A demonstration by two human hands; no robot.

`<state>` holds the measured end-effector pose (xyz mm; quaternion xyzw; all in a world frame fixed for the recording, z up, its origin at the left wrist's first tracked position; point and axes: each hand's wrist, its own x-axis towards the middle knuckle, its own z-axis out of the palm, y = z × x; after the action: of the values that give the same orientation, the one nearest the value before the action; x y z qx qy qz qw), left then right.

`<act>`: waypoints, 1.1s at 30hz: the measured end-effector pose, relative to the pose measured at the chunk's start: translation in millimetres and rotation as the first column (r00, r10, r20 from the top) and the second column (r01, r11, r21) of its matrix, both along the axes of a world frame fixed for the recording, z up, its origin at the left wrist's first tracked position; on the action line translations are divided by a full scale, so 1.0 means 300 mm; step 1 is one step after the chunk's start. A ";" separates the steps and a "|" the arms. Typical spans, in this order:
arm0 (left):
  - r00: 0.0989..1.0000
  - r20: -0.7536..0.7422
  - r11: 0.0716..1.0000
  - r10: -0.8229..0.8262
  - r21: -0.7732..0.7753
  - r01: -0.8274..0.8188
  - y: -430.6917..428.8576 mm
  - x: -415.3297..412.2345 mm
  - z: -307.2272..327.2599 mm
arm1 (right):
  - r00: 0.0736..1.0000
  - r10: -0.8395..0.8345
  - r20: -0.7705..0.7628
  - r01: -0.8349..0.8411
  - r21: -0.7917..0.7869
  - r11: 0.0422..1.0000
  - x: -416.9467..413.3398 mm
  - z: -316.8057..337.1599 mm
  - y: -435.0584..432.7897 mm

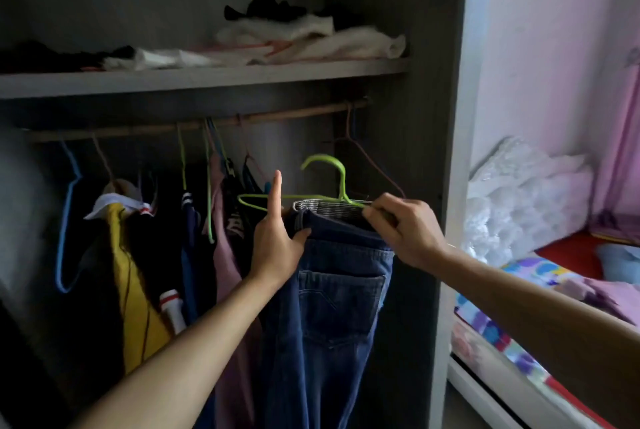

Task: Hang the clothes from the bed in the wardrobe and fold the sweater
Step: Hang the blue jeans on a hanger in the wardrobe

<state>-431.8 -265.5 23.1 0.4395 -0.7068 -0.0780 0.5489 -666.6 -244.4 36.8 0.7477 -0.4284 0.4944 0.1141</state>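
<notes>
In wardrobe (398, 5), L hand (277, 238) grips jeans (339, 290), R hand (408, 231) pinches green hanger (341, 175).

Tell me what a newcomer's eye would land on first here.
Dark blue jeans draped over a bright green hanger fill the centre, held by the left hand and right hand below the wardrobe rail. Left of them, a yellow garment stands out; a patterned bed shows at far right.
</notes>
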 end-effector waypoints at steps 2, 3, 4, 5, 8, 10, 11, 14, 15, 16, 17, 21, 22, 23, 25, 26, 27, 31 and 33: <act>0.999 0.002 0.999 -0.042 -0.029 0.042 0.015 -0.024 0.012 | 0.998 0.048 -0.041 -0.048 -0.007 0.999 -0.003 -0.037 0.085; 0.998 -0.001 0.996 -0.061 -0.057 0.061 0.022 -0.034 0.017 | 0.996 0.062 -0.060 -0.063 -0.007 0.998 -0.007 -0.053 0.117; 0.997 -0.005 0.993 -0.082 -0.083 0.081 0.030 -0.042 0.017 | 0.993 0.080 -0.082 -0.081 -0.013 0.997 -0.014 -0.068 0.146; 0.995 0.006 0.991 -0.098 -0.095 0.099 0.042 -0.046 0.013 | 0.990 0.095 -0.103 -0.097 -0.017 0.995 -0.022 -0.082 0.169; 0.991 0.086 0.991 -0.107 -0.069 0.113 0.072 -0.057 -0.003 | 0.982 0.166 -0.091 -0.166 0.010 0.986 -0.051 -0.130 0.216; 0.992 0.096 0.993 -0.078 -0.078 0.085 0.085 -0.067 -0.012 | 0.980 0.196 0.033 -0.198 0.041 0.979 -0.072 -0.149 0.230; 0.995 0.086 0.994 -0.055 -0.089 0.062 0.092 -0.075 -0.015 | 0.978 0.162 0.135 -0.170 0.051 0.984 -0.091 -0.150 0.229; 0.999 0.004 0.998 -0.047 -0.048 0.047 0.110 -0.107 -0.015 | 0.973 -0.054 0.224 -0.004 0.251 0.968 -0.199 -0.143 0.200; 0.999 -0.023 0.998 -0.050 -0.030 0.049 0.115 -0.121 -0.013 | 0.982 -0.071 0.176 0.002 0.367 0.930 -0.240 -0.142 0.189; 0.999 -0.034 0.999 -0.042 -0.026 0.041 0.119 -0.140 -0.010 | 0.988 -0.056 0.141 -0.017 0.469 0.883 -0.269 -0.140 0.182; 0.999 -0.034 0.999 -0.030 -0.029 0.029 0.125 -0.162 -0.007 | 0.988 -0.004 0.156 -0.083 0.549 0.832 -0.285 -0.139 0.177; 0.998 -0.042 0.998 -0.054 -0.022 0.053 0.150 -0.248 -0.012 | 0.864 0.075 0.497 -0.413 0.616 0.671 -0.279 -0.144 0.143; 0.997 -0.033 0.998 -0.068 -0.017 0.067 0.156 -0.262 -0.018 | 0.828 0.061 0.557 -0.455 0.604 0.654 -0.282 -0.143 0.130; 0.996 -0.022 0.997 -0.082 -0.004 0.081 0.161 -0.272 -0.026 | 0.810 0.056 0.583 -0.483 0.611 0.628 -0.288 -0.137 0.123; 0.995 -0.013 0.995 -0.096 0.036 0.096 0.167 -0.280 -0.041 | 0.822 0.034 0.569 -0.498 0.688 0.528 -0.306 -0.129 0.119; 0.996 -0.014 0.994 -0.092 0.059 0.093 0.169 -0.277 -0.049 | 0.849 0.004 0.528 -0.467 0.748 0.472 -0.314 -0.133 0.118; 0.996 -0.017 0.993 -0.086 0.081 0.087 0.166 -0.268 -0.059 | 0.877 -0.020 0.479 -0.425 0.796 0.430 -0.321 -0.144 0.114; 0.981 -0.152 0.979 -0.117 0.147 0.140 0.157 -0.228 -0.106 | 0.890 -0.063 0.451 -0.360 0.782 0.509 -0.262 -0.203 0.107; 0.984 -0.170 0.980 -0.055 0.177 0.085 0.154 -0.217 -0.123 | 0.874 -0.112 0.472 -0.309 0.721 0.620 -0.222 -0.219 0.105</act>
<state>-496.8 -219.1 -13.7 0.4551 -0.6640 -0.1982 0.5592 -733.2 -212.8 -28.8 0.6008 -0.5700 0.4322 -0.3568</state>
